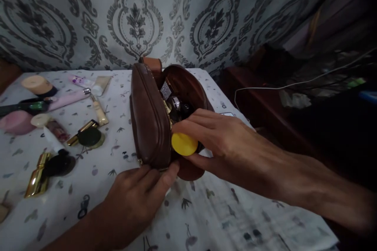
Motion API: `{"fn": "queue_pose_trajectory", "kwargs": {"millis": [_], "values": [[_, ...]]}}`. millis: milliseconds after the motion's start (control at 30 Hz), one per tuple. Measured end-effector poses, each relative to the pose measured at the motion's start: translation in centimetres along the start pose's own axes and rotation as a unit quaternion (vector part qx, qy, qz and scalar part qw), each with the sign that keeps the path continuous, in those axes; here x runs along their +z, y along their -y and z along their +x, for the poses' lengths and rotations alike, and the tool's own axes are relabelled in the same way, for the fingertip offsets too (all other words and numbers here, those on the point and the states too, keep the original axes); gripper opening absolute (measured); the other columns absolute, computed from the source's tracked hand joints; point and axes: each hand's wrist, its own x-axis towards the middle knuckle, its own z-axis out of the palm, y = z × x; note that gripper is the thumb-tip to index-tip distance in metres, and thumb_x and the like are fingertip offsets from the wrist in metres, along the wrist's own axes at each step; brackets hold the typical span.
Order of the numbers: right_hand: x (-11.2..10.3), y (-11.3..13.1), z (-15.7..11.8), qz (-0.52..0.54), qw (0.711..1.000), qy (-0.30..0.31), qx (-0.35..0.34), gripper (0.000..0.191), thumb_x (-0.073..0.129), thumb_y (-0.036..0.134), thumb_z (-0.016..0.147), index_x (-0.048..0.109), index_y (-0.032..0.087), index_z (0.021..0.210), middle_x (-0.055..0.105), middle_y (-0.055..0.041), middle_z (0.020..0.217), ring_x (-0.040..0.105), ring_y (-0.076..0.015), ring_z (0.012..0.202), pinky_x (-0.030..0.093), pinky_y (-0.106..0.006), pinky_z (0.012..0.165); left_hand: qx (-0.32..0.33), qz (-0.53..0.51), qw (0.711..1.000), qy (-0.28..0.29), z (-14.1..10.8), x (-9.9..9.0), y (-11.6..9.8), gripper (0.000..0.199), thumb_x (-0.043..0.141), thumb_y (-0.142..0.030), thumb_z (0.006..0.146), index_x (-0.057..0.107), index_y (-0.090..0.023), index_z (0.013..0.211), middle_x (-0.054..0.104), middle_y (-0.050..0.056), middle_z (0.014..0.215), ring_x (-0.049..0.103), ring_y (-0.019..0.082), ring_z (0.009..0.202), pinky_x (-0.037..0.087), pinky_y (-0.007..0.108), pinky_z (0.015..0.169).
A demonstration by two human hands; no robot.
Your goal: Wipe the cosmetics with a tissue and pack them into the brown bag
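A brown leather toiletry bag lies unzipped on the table, its opening facing right. Inside it are a glittery silver piece and several small items too dark to name. At the bag's near end, my left hand is closed on the edge, thumb beside the opening. My right hand reaches over the opening from the right and grips a round yellow item, like a small jar or lid, between thumb and fingers. The yellow item is at the mouth of the bag. The far fingertips of my right hand are partly hidden.
Several cosmetics are spread on the left of the patterned tablecloth, among them a gold tube, a dark round compact and a pink sponge. A patterned curtain hangs behind. A white cable crosses on the right.
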Motion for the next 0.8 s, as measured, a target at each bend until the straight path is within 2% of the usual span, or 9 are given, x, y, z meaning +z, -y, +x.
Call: {"fn": "queue_pose_trajectory", "kwargs": {"millis": [133, 233, 333, 533, 700, 800], "values": [[-1.0, 0.7, 1.3, -0.028, 0.995, 0.096, 0.003, 0.011, 0.07, 0.014, 0.078, 0.061, 0.018, 0.082, 0.064, -0.003, 0.085, 0.056, -0.0169, 0.077, 0.039, -0.027, 0.061, 0.0, 0.028, 1.0, -0.002, -0.3, 0.0, -0.1, 0.04, 0.042, -0.009, 0.095, 0.047, -0.007, 0.134, 0.065, 0.0, 0.071, 0.062, 0.017, 0.06, 0.049, 0.031, 0.05], [-1.1, 0.8, 2.0, -0.05, 0.992, 0.116, -0.009, 0.009, 0.071, 0.018, 0.079, 0.062, 0.017, 0.08, 0.063, -0.0058, 0.093, 0.055, -0.0183, 0.082, 0.038, -0.028, 0.062, 0.002, 0.031, 1.0, -0.004, -0.3, 0.0, -0.2, 0.042, 0.044, -0.01, 0.093, 0.045, -0.006, 0.135, 0.065, 0.001, 0.073, 0.063, 0.017, 0.062, 0.051, 0.031, 0.052], [-0.5, 0.5, 2.4, -0.089, 0.986, 0.137, -0.026, 0.009, 0.069, 0.022, 0.082, 0.063, 0.015, 0.082, 0.065, -0.0072, 0.091, 0.055, -0.0204, 0.084, 0.039, -0.031, 0.07, 0.004, 0.028, 1.0, -0.005, -0.4, 0.1, -0.2, 0.045, 0.044, -0.008, 0.091, 0.044, -0.006, 0.135, 0.066, 0.001, 0.073, 0.063, 0.017, 0.062, 0.052, 0.031, 0.053], [0.7, 0.7, 2.8, -0.188, 0.966, 0.171, -0.05, 0.02, 0.064, 0.032, 0.086, 0.068, 0.013, 0.083, 0.068, -0.0106, 0.091, 0.057, -0.0248, 0.088, 0.033, -0.036, 0.073, 0.019, 0.037, 0.999, -0.011, -0.4, -0.1, -0.3, 0.041, 0.04, -0.006, 0.091, 0.045, -0.003, 0.132, 0.068, 0.003, 0.072, 0.064, 0.018, 0.061, 0.053, 0.031, 0.051], [-0.1, 1.7, 3.1, -0.212, 0.945, 0.243, -0.05, 0.015, 0.058, 0.023, 0.089, 0.07, 0.015, 0.084, 0.07, -0.0108, 0.097, 0.056, -0.0262, 0.096, 0.03, -0.037, 0.075, 0.029, 0.048, 0.998, -0.011, -0.2, -0.3, -0.4, 0.038, 0.04, -0.009, 0.093, 0.046, -0.002, 0.13, 0.069, 0.004, 0.073, 0.065, 0.018, 0.06, 0.053, 0.031, 0.05], [-0.7, 1.8, 3.0, -0.203, 0.944, 0.251, -0.06, 0.014, 0.058, 0.019, 0.089, 0.07, 0.015, 0.084, 0.071, -0.0096, 0.098, 0.055, -0.0245, 0.096, 0.029, -0.036, 0.075, 0.033, 0.055, 0.998, -0.014, -0.2, -0.4, -0.4, 0.038, 0.038, -0.01, 0.094, 0.045, -0.002, 0.13, 0.069, 0.005, 0.074, 0.065, 0.018, 0.06, 0.053, 0.03, 0.049]]}}
